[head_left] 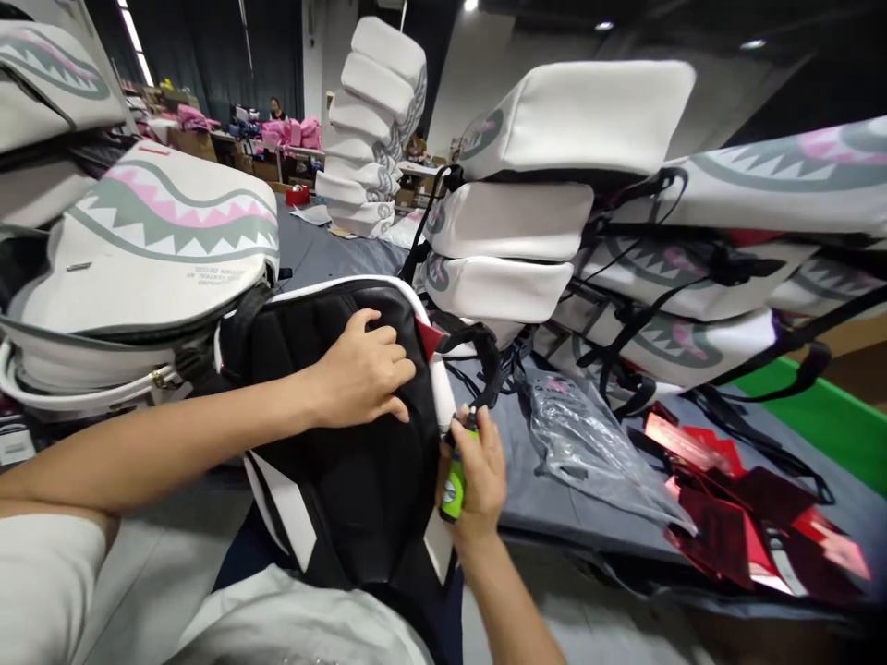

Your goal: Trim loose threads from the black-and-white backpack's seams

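White bags (509,220) are piled at 1 o'clock; the backpack (360,476) is aligned 12-to-6, left hand (367,369) spread atop, green tool (454,485) clamped in right hand (483,476).

Head view: I see a moderately bright work area beneath a dark ceiling, where small lamps (604,26) glow white. Glare streaks the clear plastic bag (582,434) and red foil pieces (721,517). Wide-angle stretching and softness mark the edges; the distant background lacks fine detail.
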Tool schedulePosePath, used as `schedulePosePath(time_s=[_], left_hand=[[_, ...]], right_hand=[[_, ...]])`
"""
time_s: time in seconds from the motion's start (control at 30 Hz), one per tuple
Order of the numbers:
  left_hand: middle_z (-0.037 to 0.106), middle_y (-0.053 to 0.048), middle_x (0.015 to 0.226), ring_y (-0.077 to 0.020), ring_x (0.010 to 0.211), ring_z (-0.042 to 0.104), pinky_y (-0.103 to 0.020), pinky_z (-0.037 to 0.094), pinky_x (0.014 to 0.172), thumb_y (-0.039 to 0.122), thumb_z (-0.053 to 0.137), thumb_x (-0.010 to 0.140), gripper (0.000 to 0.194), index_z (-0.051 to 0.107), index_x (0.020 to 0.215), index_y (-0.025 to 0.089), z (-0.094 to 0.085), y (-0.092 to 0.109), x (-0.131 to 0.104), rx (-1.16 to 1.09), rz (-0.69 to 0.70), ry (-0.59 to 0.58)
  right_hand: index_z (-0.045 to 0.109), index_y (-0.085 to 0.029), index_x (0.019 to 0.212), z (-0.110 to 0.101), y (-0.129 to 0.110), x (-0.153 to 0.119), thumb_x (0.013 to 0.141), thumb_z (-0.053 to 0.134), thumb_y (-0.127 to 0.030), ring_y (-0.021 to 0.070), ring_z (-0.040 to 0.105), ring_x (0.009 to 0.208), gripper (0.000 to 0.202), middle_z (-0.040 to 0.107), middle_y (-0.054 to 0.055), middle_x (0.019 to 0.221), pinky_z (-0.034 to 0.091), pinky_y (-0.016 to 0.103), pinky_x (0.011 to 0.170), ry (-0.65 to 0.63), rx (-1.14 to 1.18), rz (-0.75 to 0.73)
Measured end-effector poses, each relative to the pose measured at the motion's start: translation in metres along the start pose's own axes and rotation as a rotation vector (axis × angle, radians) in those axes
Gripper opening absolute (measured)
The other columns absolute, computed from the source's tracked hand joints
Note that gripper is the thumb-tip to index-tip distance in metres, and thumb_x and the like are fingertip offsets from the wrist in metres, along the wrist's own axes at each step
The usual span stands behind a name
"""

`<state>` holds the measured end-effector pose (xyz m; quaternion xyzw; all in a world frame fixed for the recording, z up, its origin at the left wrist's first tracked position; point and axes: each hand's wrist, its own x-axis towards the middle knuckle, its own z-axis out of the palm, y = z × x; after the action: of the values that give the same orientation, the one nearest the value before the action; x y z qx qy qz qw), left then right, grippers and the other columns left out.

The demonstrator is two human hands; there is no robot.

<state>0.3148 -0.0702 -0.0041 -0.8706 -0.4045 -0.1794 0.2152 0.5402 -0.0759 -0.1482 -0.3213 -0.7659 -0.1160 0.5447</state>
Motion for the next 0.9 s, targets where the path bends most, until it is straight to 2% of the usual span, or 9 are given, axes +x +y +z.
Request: schedulePosePath(time_s=[0.13, 0.23, 0.3, 0.37, 0.5, 0.6, 0.7, 0.8, 0.9], left_hand=[[0.066, -0.003, 0.076, -0.0224, 0.082, 0.056, -0.051, 0.032, 0.1, 0.047, 0.073, 0.083, 0.034, 0.062, 0.077, 0.016, -0.035, 0.048, -0.02, -0.011, -0.16, 0.107], [0.066, -0.003, 0.076, -0.0209, 0.081, 0.057, -0.047, 0.036, 0.094, 0.046, 0.069, 0.087, 0.032, 0.062, 0.077, 0.017, -0.025, 0.069, -0.049, -0.11, -0.333, 0.1], [0.068, -0.002, 0.079, -0.0189, 0.081, 0.058, -0.042, 0.038, 0.088, 0.037, 0.065, 0.091, 0.021, 0.065, 0.084, 0.018, -0.011, 0.071, -0.069, -0.215, -0.346, 0.012], [0.071, -0.003, 0.087, -0.0184, 0.088, 0.061, -0.039, 0.04, 0.086, 0.024, 0.06, 0.094, 0.009, 0.067, 0.094, 0.019, -0.001, 0.066, -0.081, -0.258, -0.274, -0.016], [0.066, -0.011, 0.126, -0.0273, 0.123, 0.052, -0.047, 0.037, 0.099, 0.015, 0.059, 0.091, 0.029, 0.064, 0.119, 0.022, -0.001, 0.039, -0.07, -0.081, -0.257, 0.193], [0.045, -0.016, 0.151, -0.0333, 0.139, 0.038, -0.051, 0.035, 0.107, 0.031, 0.075, 0.082, 0.066, 0.048, 0.142, 0.021, -0.001, 0.012, -0.044, -0.147, -0.272, -0.035], [0.047, -0.015, 0.15, -0.0344, 0.137, 0.041, -0.05, 0.035, 0.107, 0.047, 0.08, 0.076, 0.085, 0.041, 0.147, 0.021, 0.017, -0.01, -0.02, -0.235, -0.244, -0.34], [0.056, -0.012, 0.142, -0.0333, 0.128, 0.05, -0.045, 0.037, 0.101, 0.048, 0.08, 0.076, 0.08, 0.046, 0.144, 0.022, 0.048, -0.022, -0.007, -0.196, -0.258, -0.418], [0.062, -0.012, 0.133, -0.0323, 0.12, 0.055, -0.042, 0.035, 0.099, 0.049, 0.079, 0.076, 0.074, 0.051, 0.138, 0.021, 0.077, -0.026, -0.001, -0.163, -0.219, -0.42]], right_hand=[[0.056, -0.03, 0.136, -0.038, 0.024, 0.03, 0.095, 0.06, -0.013, 0.0347, 0.049, 0.135, 0.045, 0.063, 0.012, 0.136, 0.046, 0.059, 0.108, -0.119, -0.093, -0.2], [0.064, -0.028, 0.126, -0.052, 0.036, 0.041, 0.097, 0.056, -0.017, 0.0348, 0.049, 0.135, 0.032, 0.065, 0.011, 0.133, 0.04, 0.06, 0.111, -0.259, -0.175, -0.269], [0.065, -0.026, 0.123, -0.051, 0.038, 0.038, 0.099, 0.049, -0.015, 0.0335, 0.053, 0.132, 0.032, 0.067, 0.012, 0.13, 0.038, 0.059, 0.111, -0.331, -0.187, -0.321], [0.065, -0.025, 0.123, -0.045, 0.032, 0.03, 0.099, 0.044, -0.012, 0.0322, 0.058, 0.128, 0.034, 0.069, 0.012, 0.127, 0.037, 0.056, 0.109, -0.354, -0.186, -0.343], [0.064, -0.026, 0.125, -0.028, 0.0, 0.017, 0.099, 0.048, -0.016, 0.0272, 0.068, 0.111, 0.032, 0.076, 0.008, 0.111, 0.044, 0.044, 0.093, -0.212, -0.123, -0.278], [0.063, -0.025, 0.126, -0.01, -0.027, 0.018, 0.099, 0.047, -0.016, 0.0256, 0.069, 0.104, 0.033, 0.077, 0.007, 0.105, 0.047, 0.039, 0.083, -0.197, 0.032, -0.263], [0.064, -0.023, 0.124, 0.011, -0.043, 0.018, 0.097, 0.05, -0.014, 0.0265, 0.069, 0.103, 0.031, 0.076, 0.009, 0.103, 0.05, 0.039, 0.082, -0.2, 0.161, -0.158], [0.064, -0.023, 0.117, 0.023, -0.045, 0.009, 0.094, 0.055, -0.01, 0.0237, 0.07, 0.09, 0.027, 0.074, 0.006, 0.091, 0.053, 0.038, 0.079, -0.129, 0.295, 0.014], [0.064, -0.024, 0.112, 0.02, -0.039, -0.004, 0.092, 0.057, -0.008, 0.0226, 0.07, 0.089, 0.027, 0.073, 0.005, 0.092, 0.054, 0.038, 0.079, -0.194, 0.347, 0.042]])
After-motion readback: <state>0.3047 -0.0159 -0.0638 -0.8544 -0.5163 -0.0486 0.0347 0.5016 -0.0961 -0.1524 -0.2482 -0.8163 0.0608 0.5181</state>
